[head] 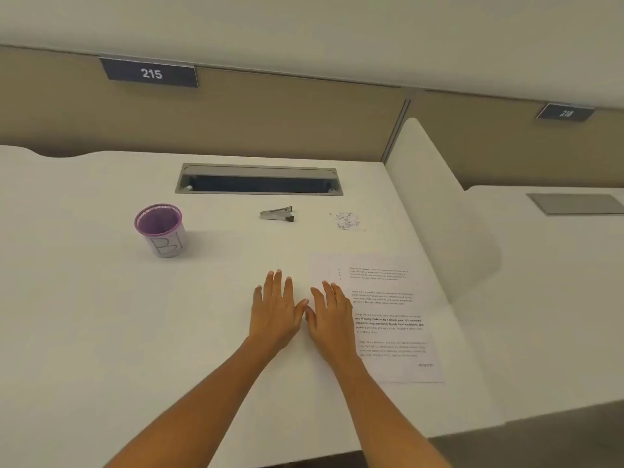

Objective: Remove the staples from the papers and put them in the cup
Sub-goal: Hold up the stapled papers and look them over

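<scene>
The papers [388,319] lie flat on the right side of the desk [101,315], printed side up. A few small marks sit near their upper left corner; they may be staples, but they are too small to tell. Beyond the sheets, well apart from them, is a little scatter of loose staples [345,220]. To its left lies the staple remover [277,213], and further left stands the purple mesh cup [161,231], upright and open. Neither hand holds anything. The right hand [332,319] lies palm down with straight fingers on the left edge of the papers, and the left hand [275,312] lies the same way on the bare desk just beside it, thumbs nearly touching. To my eye no staple is being worked yet, so the step is to fetch the tool. The right hand would do well to stay pressing the sheets so they cannot slide, while the left reaches forward for the remover. The jaws should go under a staple's crown and lift gently, or the paper may tear. The cup is far off, so drawing it closer first would spare dropped staples. Behind it all runs a cable slot [258,180] under a plate reading 215 [151,73].
</scene>
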Tool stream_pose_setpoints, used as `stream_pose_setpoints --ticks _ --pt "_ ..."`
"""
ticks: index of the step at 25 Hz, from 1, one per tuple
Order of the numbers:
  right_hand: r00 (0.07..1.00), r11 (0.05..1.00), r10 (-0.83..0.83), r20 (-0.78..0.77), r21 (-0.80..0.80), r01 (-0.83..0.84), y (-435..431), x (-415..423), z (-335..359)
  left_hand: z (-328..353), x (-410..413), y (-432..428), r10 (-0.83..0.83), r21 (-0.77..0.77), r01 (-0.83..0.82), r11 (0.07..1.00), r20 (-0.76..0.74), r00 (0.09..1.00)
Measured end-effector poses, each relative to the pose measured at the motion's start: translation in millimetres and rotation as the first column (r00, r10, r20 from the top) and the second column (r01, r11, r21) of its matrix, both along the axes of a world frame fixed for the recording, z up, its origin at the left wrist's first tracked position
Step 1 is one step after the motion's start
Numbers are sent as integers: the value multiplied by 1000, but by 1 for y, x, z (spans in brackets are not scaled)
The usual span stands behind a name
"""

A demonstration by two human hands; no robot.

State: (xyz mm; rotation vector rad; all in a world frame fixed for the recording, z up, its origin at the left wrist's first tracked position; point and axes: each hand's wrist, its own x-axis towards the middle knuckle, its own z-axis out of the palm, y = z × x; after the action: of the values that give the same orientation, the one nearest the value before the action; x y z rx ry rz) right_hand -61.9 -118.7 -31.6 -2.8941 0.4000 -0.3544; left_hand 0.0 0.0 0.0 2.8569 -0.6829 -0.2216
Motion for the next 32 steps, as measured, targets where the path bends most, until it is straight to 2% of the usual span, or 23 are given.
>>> stream_pose_setpoints --ticks 1,5,8,11,13,15,18,21,23,29,32 --pt "999 1000 -10 -33 14 10 -1 -2 1 -2 -2 -2 14 -7 -14 1000 -6 1000" --pt "1000 1000 1 -11 27 -1 -6 -14 -9 -15 -12 -13 1 -48 1 999 29 1000" --pt "999 999 5 47 42 -6 -20 -17 -11 -15 -19 -22 16 -49 -16 999 -19 1000" --pt "974 974 -217 61 72 213 -58 -21 -2 -14 -23 -29 68 -32 -70 997 -65 996" --pt "909 907 -415 25 90 411 -94 -29 3 -11 -22 -36 104 -38 -108 993 -88 991" --pt "808 800 -587 -53 116 589 -129 -40 6 -7 -20 -44 154 -89 -168 982 -152 976" --pt "656 635 -721 -225 166 755 -164 -48 11 3 -13 -59 241 -163 -319 934 -374 896" --pt "641 636 -703 -308 131 760 -171 -43 13 15 -8 -75 274 -200 -476 857 -606 747" --pt "661 662 -669 -340 132 738 -168 -37 16 19 -6 -84 294 -200 -564 801 -689 663" --pt "713 705 -560 -421 209 677 -141 -19 23 19 -11 -100 319 -174 -650 740 -760 566" --pt "693 664 -559 -455 253 703 -133 -13 24 15 -10 -100 346 -172 -696 697 -769 537"
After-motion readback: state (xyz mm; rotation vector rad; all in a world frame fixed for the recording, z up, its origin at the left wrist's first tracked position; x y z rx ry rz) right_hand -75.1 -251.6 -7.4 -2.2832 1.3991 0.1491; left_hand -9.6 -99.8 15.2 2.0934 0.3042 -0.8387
